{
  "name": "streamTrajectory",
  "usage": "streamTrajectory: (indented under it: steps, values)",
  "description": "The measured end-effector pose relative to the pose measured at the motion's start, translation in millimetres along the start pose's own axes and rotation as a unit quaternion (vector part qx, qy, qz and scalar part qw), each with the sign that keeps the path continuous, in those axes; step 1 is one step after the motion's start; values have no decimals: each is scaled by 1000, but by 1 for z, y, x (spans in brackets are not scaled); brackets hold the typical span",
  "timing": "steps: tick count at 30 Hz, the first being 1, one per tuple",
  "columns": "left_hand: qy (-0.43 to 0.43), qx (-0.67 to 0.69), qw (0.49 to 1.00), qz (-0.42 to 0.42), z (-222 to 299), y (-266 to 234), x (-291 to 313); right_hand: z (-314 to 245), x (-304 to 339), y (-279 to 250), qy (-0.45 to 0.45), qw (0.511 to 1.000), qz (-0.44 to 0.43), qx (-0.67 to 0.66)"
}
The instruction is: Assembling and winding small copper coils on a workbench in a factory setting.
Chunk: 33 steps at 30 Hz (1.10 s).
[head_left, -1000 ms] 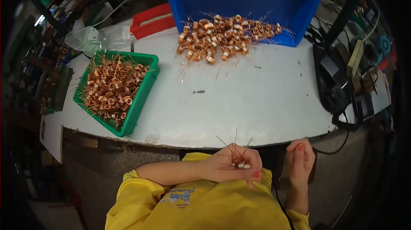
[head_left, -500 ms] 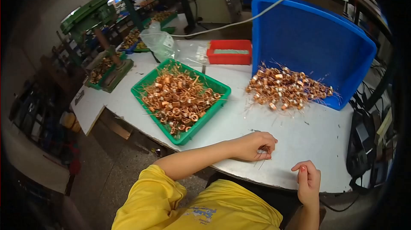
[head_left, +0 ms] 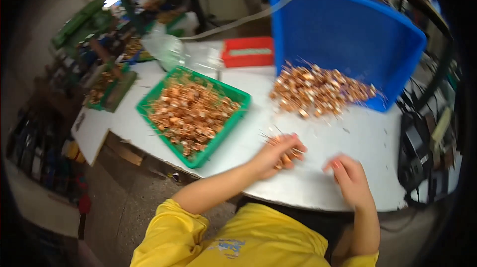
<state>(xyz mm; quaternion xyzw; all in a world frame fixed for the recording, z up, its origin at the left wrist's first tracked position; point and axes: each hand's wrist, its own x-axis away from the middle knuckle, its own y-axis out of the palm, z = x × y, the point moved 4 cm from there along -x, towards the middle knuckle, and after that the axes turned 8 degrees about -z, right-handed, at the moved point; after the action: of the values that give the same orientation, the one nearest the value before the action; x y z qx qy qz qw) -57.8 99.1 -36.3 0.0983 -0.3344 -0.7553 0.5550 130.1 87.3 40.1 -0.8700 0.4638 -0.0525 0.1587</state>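
My left hand [head_left: 276, 157] is closed around several small copper wire coils [head_left: 285, 159] with thin wire ends poking out, held over the white table [head_left: 318, 187]. To its right my right hand [head_left: 350, 177] hovers apart from it, fingers curled and thumb against them. Whatever it holds, if anything, is too blurred to make out. Beyond the hands a loose heap of copper coils [head_left: 313, 90] spills from a blue bin [head_left: 348, 38] tipped on its side. At the left, a green tray [head_left: 211, 148] is piled with similar copper coils [head_left: 191, 110].
A red box [head_left: 248, 58] and clear plastic bags [head_left: 166, 48] lie behind the green tray. A black device [head_left: 415, 152] with cables stands at the right edge. A green-framed press [head_left: 117, 85] stands far left, and a pale cable [head_left: 258, 16] crosses the back.
My left hand has lifted and turned, now showing the coils in its grasp. My right hand has moved forward over the table. The whole view has shifted slightly.
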Motion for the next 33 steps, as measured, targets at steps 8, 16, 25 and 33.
streamTrajectory:
  steps: [8,16,25,33]
  values:
    - [75,38,995,-60,-3,2,1,18,-136,-2,-15,969,82,234]
    - [54,54,997,6,-5,-6,6,29,-184,7,147,900,174,372]
    - [56,29,998,5,-3,-3,3,39,-169,-19,107,968,157,166]
    - [58,76,995,19,-4,-9,0,18,-176,14,146,887,126,420]
